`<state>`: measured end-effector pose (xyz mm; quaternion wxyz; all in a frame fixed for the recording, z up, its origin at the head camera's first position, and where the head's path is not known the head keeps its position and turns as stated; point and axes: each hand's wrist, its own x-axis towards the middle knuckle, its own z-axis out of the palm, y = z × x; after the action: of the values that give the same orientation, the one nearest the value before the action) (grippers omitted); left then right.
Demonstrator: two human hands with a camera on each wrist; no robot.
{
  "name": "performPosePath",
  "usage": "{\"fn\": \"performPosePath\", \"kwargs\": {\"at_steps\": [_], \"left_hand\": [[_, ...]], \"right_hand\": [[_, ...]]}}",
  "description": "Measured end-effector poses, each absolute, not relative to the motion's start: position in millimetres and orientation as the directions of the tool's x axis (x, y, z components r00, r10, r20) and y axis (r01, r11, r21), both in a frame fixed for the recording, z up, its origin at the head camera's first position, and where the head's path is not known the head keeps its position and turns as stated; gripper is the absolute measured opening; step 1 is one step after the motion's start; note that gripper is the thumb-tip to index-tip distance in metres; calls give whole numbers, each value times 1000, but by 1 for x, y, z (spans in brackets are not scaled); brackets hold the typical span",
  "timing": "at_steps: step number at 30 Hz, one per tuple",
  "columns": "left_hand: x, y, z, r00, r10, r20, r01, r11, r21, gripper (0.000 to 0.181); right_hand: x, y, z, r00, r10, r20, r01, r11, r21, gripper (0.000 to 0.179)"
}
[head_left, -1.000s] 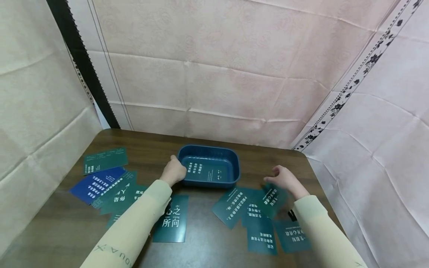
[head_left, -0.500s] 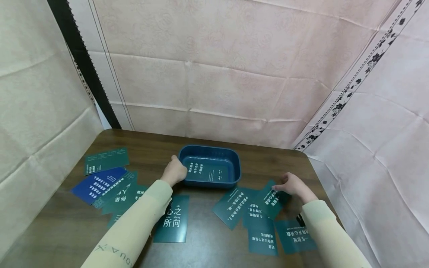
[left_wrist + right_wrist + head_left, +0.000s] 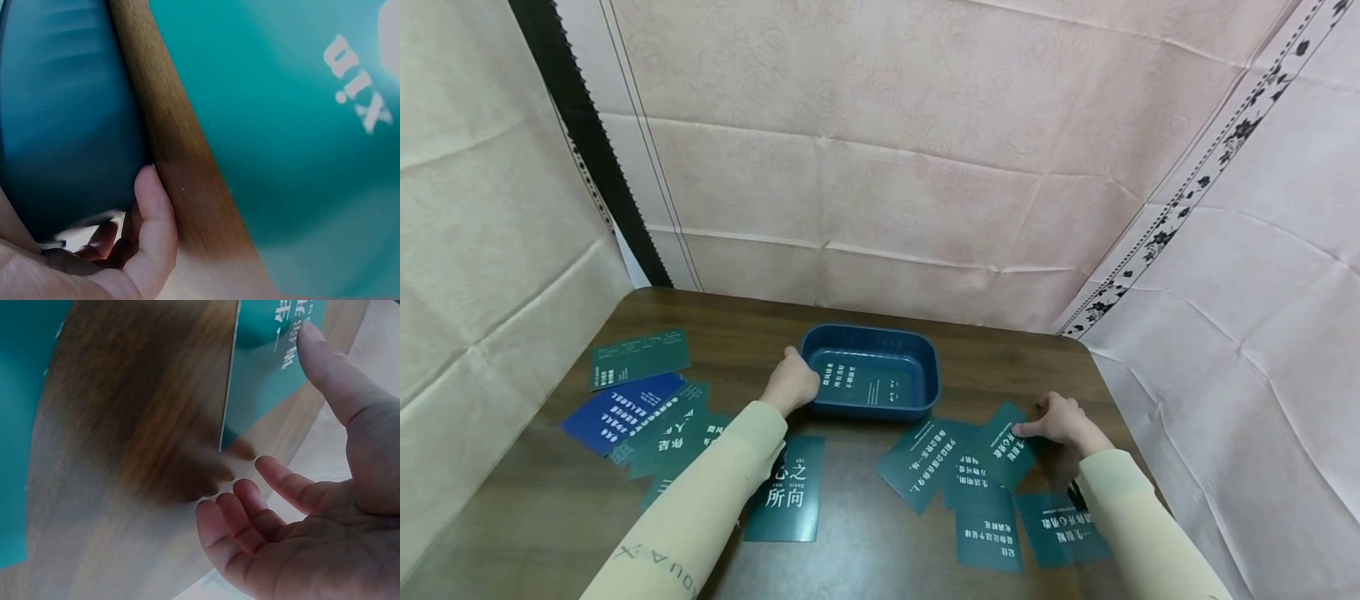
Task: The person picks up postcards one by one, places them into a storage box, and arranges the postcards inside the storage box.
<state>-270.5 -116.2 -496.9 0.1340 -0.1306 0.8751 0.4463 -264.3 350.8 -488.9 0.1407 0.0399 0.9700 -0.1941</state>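
With its thumb and curled fingers, my left hand (image 3: 790, 383) grips the left end of a dark blue rectangular plastic tray (image 3: 868, 327). Inside the tray lies a green printed card (image 3: 857, 385). My right hand (image 3: 1060, 421) is low over the table at the right. Its thumb touches the right edge of a green card (image 3: 1007, 446) with white writing, at the top of a group of overlapping cards. In the right wrist view, the other fingers of that hand are loosely bent, off the card (image 3: 269, 381) and near the wood.
Several green cards (image 3: 921, 462) overlap in front of the tray's right side. One card (image 3: 1060, 529) lies partly under the right sleeve. At left are more green cards (image 3: 638, 360) and a blue card (image 3: 621, 412). Another card (image 3: 785, 492) lies beside the left forearm on the brown table (image 3: 887, 533).
My right hand has moved right and nearer to the body, and its thumb has come down onto the card's edge. My left hand and the tray have stayed in place.
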Motion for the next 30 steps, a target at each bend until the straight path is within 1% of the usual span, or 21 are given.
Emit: {"fn": "performPosePath", "kwargs": {"at_steps": [7, 20, 26, 30], "left_hand": [[-271, -115, -498, -930, -105, -352, -348, 560, 752, 75], [-271, -117, -497, -928, -108, -358, -353, 567, 744, 75], [-270, -117, -496, -928, -107, -357, -352, 568, 744, 75], [-270, -117, -495, -927, -109, -359, -355, 567, 743, 76]], "right_hand": [[-262, 352, -490, -956, 41, -289, 143, 930, -339, 93], [-262, 348, -489, -953, 55, -298, 155, 933, -324, 87], [-263, 347, -488, -953, 44, -300, 139, 943, -304, 80], [-263, 347, -489, -950, 37, -311, 137, 942, -306, 69]]}}
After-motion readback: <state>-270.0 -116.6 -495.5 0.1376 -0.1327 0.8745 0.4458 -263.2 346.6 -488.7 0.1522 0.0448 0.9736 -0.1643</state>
